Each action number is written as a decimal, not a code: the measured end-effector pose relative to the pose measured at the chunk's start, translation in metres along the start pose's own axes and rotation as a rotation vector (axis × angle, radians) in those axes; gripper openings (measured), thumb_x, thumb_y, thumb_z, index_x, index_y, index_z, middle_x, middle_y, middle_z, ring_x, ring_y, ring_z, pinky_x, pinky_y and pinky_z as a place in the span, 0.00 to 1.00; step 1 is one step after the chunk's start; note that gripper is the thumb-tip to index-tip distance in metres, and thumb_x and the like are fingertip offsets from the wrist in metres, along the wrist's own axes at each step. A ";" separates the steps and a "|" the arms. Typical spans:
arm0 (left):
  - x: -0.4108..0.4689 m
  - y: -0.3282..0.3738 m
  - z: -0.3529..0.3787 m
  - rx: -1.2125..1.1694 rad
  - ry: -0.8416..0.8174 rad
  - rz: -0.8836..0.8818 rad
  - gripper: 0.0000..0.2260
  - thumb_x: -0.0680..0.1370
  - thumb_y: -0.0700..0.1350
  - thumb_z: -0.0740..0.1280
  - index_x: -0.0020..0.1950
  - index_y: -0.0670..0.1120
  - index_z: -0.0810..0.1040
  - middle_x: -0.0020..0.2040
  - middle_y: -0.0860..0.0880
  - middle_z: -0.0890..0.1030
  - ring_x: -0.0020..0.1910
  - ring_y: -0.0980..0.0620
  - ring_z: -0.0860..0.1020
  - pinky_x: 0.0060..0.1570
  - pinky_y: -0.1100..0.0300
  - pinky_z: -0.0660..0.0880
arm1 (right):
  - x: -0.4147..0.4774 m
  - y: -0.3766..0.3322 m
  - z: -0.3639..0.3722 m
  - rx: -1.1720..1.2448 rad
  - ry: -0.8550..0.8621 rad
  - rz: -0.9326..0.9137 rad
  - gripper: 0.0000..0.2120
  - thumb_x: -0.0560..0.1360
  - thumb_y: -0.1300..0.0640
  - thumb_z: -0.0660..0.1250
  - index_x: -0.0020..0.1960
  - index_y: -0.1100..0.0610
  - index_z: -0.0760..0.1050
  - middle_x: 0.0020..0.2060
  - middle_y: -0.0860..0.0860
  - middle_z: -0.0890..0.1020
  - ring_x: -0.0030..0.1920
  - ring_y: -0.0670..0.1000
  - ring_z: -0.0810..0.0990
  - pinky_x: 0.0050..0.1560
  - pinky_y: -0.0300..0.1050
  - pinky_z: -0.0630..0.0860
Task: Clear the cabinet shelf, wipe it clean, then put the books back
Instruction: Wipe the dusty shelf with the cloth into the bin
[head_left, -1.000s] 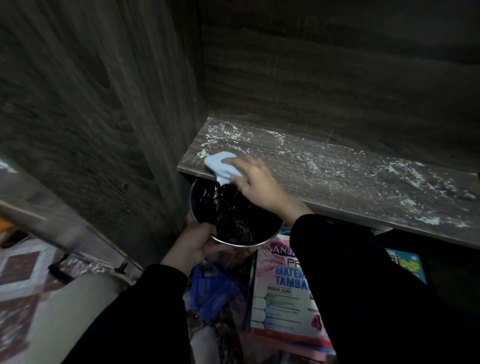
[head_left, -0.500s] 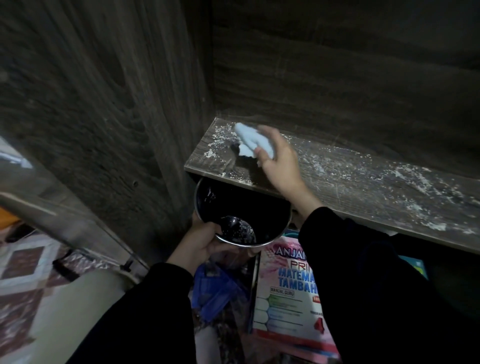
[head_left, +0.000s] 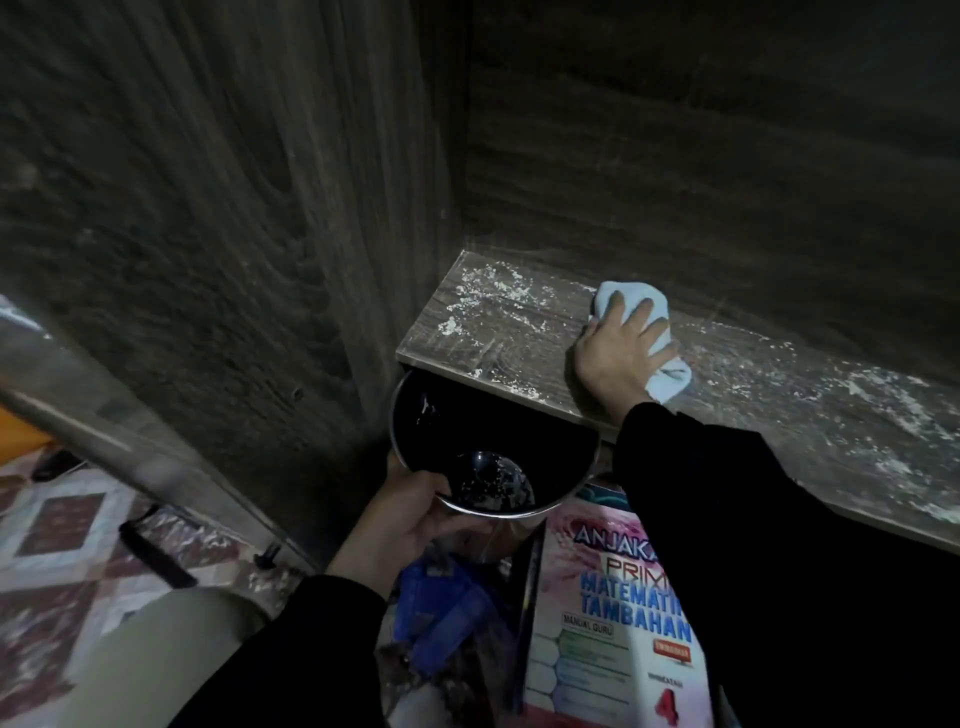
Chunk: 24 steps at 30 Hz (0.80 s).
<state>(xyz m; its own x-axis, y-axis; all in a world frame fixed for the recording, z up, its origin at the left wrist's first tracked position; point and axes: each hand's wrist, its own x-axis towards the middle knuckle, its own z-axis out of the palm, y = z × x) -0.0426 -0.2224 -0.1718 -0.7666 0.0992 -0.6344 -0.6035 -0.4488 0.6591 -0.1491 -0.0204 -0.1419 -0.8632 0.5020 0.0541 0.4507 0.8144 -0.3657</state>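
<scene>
We see the right hand (head_left: 618, 358) lying on top of a pale blue cloth (head_left: 628, 292), its fingers spread apart and nearly straight, pressing the soft, bunched wad flat against the shelf (head_left: 488, 332). The cloth bulges out past the fingertips at the back and past the heel of the hand toward the right. The shelf is a thin board of dark wood-grain laminate, matt and scuffed, and it carries no books. White flecks (head_left: 493, 288) lie scattered over it, thick in the left back corner and in streaks far to the right.

Just below the shelf's front edge, the left hand (head_left: 410, 514) grips a round bowl (head_left: 415, 415), thumb hooked over the rim. The bowl has a bright metal rim and a glossy dark inside, with pale crumbs (head_left: 498, 480) gathered at the bottom; the shelf edge covers part of its mouth. Both sleeves are black.

Under the bowl stands a glossy pink-and-white book (head_left: 608, 613) printed "MATEMATIK TAMBAHAN", with crumpled blue plastic (head_left: 441, 603) beside it. The cabinet's side wall (head_left: 208, 234) shows the same dark grain. At far left the floor (head_left: 57, 525) has patterned tiles.
</scene>
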 end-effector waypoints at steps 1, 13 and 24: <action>0.000 0.001 0.000 -0.005 0.003 -0.001 0.28 0.72 0.22 0.52 0.64 0.48 0.63 0.57 0.39 0.73 0.45 0.37 0.76 0.25 0.40 0.77 | 0.004 -0.007 0.003 -0.009 -0.009 -0.016 0.26 0.80 0.54 0.54 0.76 0.55 0.52 0.76 0.60 0.50 0.74 0.65 0.48 0.70 0.66 0.46; 0.003 0.011 0.003 -0.005 -0.017 -0.005 0.28 0.73 0.23 0.53 0.66 0.49 0.64 0.58 0.40 0.75 0.46 0.39 0.78 0.25 0.44 0.79 | 0.029 -0.069 0.023 -0.006 -0.166 -0.424 0.24 0.82 0.49 0.50 0.77 0.48 0.53 0.77 0.52 0.53 0.75 0.59 0.51 0.70 0.60 0.50; 0.000 0.015 0.004 0.063 -0.027 0.000 0.34 0.74 0.22 0.52 0.70 0.55 0.63 0.52 0.46 0.76 0.44 0.39 0.78 0.34 0.37 0.76 | 0.033 -0.075 0.016 0.157 -0.528 -0.635 0.20 0.81 0.45 0.54 0.72 0.34 0.60 0.76 0.40 0.57 0.76 0.45 0.48 0.70 0.63 0.29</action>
<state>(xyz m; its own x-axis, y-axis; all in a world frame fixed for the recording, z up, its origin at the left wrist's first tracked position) -0.0523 -0.2254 -0.1600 -0.7719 0.1229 -0.6238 -0.6153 -0.3917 0.6841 -0.2152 -0.0690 -0.1274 -0.9529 -0.2718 -0.1342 -0.1599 0.8268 -0.5393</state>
